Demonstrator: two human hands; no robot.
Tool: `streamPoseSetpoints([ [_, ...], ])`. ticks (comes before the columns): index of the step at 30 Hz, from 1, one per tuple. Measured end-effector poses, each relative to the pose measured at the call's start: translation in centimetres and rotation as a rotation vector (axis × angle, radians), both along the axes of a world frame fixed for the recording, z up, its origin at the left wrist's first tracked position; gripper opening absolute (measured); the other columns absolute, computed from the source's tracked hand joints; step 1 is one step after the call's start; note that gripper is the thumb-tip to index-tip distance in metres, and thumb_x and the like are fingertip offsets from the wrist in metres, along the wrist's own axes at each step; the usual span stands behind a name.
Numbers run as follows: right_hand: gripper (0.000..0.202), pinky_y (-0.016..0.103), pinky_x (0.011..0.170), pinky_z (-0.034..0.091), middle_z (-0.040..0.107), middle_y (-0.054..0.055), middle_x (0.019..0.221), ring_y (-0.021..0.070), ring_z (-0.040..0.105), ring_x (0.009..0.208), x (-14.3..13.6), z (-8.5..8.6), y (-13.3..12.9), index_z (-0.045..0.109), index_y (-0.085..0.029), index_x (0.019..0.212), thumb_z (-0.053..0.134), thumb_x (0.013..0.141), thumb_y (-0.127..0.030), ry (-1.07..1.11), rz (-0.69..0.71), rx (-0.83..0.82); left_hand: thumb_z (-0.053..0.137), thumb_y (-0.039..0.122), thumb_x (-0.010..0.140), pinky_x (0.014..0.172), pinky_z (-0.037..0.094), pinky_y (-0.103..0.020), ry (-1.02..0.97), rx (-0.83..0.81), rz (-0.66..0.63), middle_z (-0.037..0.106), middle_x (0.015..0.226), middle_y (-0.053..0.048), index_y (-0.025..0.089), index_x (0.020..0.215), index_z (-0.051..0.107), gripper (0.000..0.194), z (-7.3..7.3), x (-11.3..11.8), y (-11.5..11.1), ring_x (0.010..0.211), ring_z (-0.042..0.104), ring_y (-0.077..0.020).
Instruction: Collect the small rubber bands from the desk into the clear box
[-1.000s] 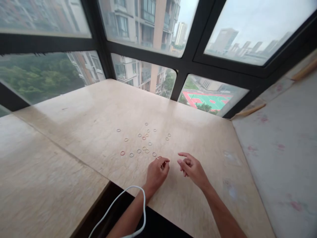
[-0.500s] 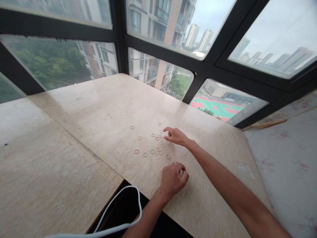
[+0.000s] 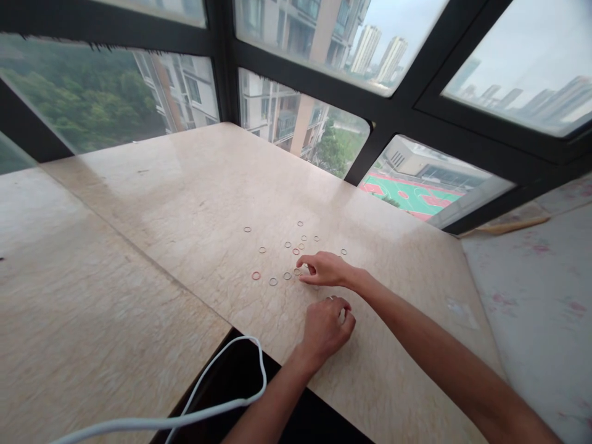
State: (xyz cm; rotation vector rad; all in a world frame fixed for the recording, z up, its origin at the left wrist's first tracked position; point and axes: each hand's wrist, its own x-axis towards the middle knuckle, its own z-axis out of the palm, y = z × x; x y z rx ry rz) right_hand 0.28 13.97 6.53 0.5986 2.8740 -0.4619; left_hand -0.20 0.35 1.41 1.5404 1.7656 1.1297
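Note:
Several small thin rings lie scattered on the marble-patterned surface (image 3: 185, 203), among them a red ring (image 3: 256, 275) at the left and a second reddish ring (image 3: 296, 251) nearer the middle. Over the right part of the group is my right hand (image 3: 321, 269), thumb and index finger apart, beside a yellowish ring (image 3: 297, 272); nothing shows between its fingertips. My left hand (image 3: 327, 324) rests closer to me with curled fingers and a ring near its fingertips; what it holds, if anything, is hidden. A grey ring (image 3: 273, 282) lies left of both hands.
A white cable (image 3: 203, 416) loops over a dark gap (image 3: 226, 376) at the surface's near edge. Dark window frames (image 3: 300, 80) border the far side, and a flower-patterned cloth (image 3: 531, 296) lies at the right.
My right hand has moved nearer to me, from the far rings toward the near ones. Rings it covered before now show beyond it. The view has tilted slightly down.

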Motion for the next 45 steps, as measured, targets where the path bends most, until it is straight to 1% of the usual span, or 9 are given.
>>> streamPoseSetpoints([
  [4, 0.031, 0.023, 0.052, 0.028, 0.067, -0.001, 0.065, 0.0152, 0.058, 0.061, 0.2, -0.2, -0.9, 0.067, -0.023, 0.108, 0.067, 0.079, -0.032, 0.052, -0.051, 0.010, 0.054, 0.020, 0.078, 0.067, 0.044, -0.030, 0.007, -0.022, -0.004, 0.070, 0.079, -0.004, 0.019, 0.087, 0.070, 0.019, 0.1, 0.0, 0.1, 0.071, 0.063, -0.0193],
  [10, 0.036, 0.024, 0.057, 0.034, 0.068, -0.001, 0.064, 0.0171, 0.060, 0.063, -0.1, 0.1, -3.6, 0.066, -0.027, 0.115, 0.067, 0.080, -0.034, 0.105, 0.080, -0.036, 0.051, 0.024, 0.079, 0.068, 0.045, -0.035, 0.090, 0.006, 0.042, 0.065, 0.066, -0.007, 0.016, 0.083, 0.070, 0.020, -0.7, 0.2, 0.1, 0.067, 0.060, -0.0231],
  [12, 0.032, 0.024, 0.058, 0.036, 0.069, -0.001, 0.065, 0.0166, 0.061, 0.063, 0.6, 0.1, -4.2, 0.068, -0.028, 0.113, 0.066, 0.081, -0.032, 0.134, 0.076, -0.064, 0.053, 0.025, 0.078, 0.070, 0.044, -0.038, 0.138, 0.032, 0.044, 0.064, 0.066, -0.008, 0.016, 0.082, 0.069, 0.019, -1.0, 0.2, 0.0, 0.069, 0.060, -0.0253],
  [19, 0.024, 0.023, 0.063, 0.042, 0.073, 0.002, 0.076, 0.0138, 0.063, 0.065, 7.1, -0.1, -3.3, 0.073, -0.021, 0.102, 0.055, 0.088, -0.029, 0.291, -0.226, -0.240, 0.052, 0.021, 0.079, 0.057, 0.037, -0.030, 0.180, -0.025, -0.059, 0.064, 0.063, -0.005, 0.017, 0.065, 0.063, 0.018, -0.6, 0.3, 0.1, 0.059, 0.058, -0.0191],
  [24, 0.025, 0.024, 0.063, 0.043, 0.073, 0.003, 0.083, 0.0137, 0.060, 0.066, 12.0, -0.9, -2.6, 0.073, -0.019, 0.096, 0.052, 0.088, -0.029, 0.323, -0.388, -0.278, 0.050, 0.020, 0.083, 0.062, 0.038, -0.028, 0.124, 0.012, -0.052, 0.066, 0.070, -0.001, 0.020, 0.083, 0.068, 0.018, -0.1, 0.1, 0.0, 0.065, 0.059, -0.0163],
  [28, 0.027, 0.023, 0.058, 0.039, 0.065, -0.001, 0.068, 0.0118, 0.052, 0.057, 14.0, -2.1, -2.0, 0.070, -0.018, 0.103, 0.053, 0.087, -0.031, 0.331, -0.470, -0.248, 0.052, 0.021, 0.082, 0.062, 0.037, -0.027, 0.101, -0.004, -0.039, 0.065, 0.070, 0.000, 0.021, 0.088, 0.068, 0.018, -0.2, 0.1, 0.0, 0.064, 0.058, -0.0147],
  [33, 0.027, 0.021, 0.056, 0.036, 0.053, -0.006, 0.058, 0.0110, 0.049, 0.054, 13.4, -3.0, -0.1, 0.064, -0.017, 0.108, 0.053, 0.087, -0.030, 0.359, -0.508, -0.169, 0.053, 0.018, 0.078, 0.061, 0.036, -0.026, 0.110, -0.017, -0.021, 0.061, 0.065, 0.001, 0.020, 0.082, 0.068, 0.015, -0.3, 0.2, 0.2, 0.061, 0.056, -0.0136],
  [39, 0.029, 0.022, 0.061, 0.036, 0.068, 0.001, 0.073, 0.0154, 0.061, 0.069, 10.1, -2.7, 3.4, 0.059, -0.020, 0.118, 0.051, 0.091, -0.031, 0.092, -0.524, 0.112, 0.052, 0.018, 0.079, 0.063, 0.037, -0.026, 0.084, -0.018, 0.006, 0.062, 0.066, 0.001, 0.020, 0.084, 0.068, 0.016, -0.4, 0.2, 0.3, 0.063, 0.057, -0.0137],
  [45, 0.026, 0.026, 0.067, 0.038, 0.071, 0.009, 0.092, 0.0226, 0.065, 0.085, 8.6, -2.7, 4.7, 0.062, -0.022, 0.107, 0.044, 0.096, -0.037, -0.043, -0.483, 0.183, 0.052, 0.017, 0.077, 0.062, 0.037, -0.027, 0.083, -0.010, 0.012, 0.061, 0.064, 0.001, 0.019, 0.080, 0.067, 0.015, -0.6, 0.2, 0.4, 0.063, 0.057, -0.0140],
])
